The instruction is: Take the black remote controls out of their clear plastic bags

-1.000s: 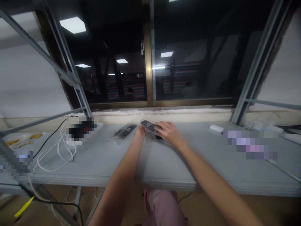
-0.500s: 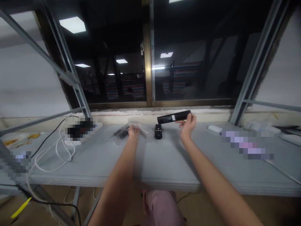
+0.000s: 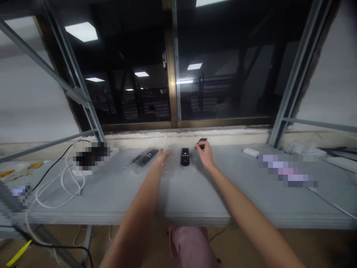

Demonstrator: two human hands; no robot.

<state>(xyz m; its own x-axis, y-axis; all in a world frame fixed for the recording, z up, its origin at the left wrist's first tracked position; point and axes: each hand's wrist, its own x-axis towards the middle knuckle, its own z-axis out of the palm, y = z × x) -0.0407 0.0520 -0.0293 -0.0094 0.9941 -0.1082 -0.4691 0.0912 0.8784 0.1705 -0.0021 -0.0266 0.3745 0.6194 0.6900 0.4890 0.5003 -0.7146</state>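
Observation:
A black remote control is gripped in my right hand, just above the table near the back; the hand covers much of it. To its left a second black remote lies flat with its buttons facing up. My left hand has its fingers apart beside a blurred clear plastic bag, and no firm grip on it shows. Left of that hand, dark remotes in clear plastic wrapping lie on the table.
The grey table runs along a window ledge. On the left are a pixelated dark item on a white box and looped white cable. A pixelated power strip lies right. Metal posts stand at both sides.
My right hand has moved left and lower, and its remote has turned from lengthwise across to pointing away. My left hand's fingers have spread from the plastic bag. The view shifted slightly.

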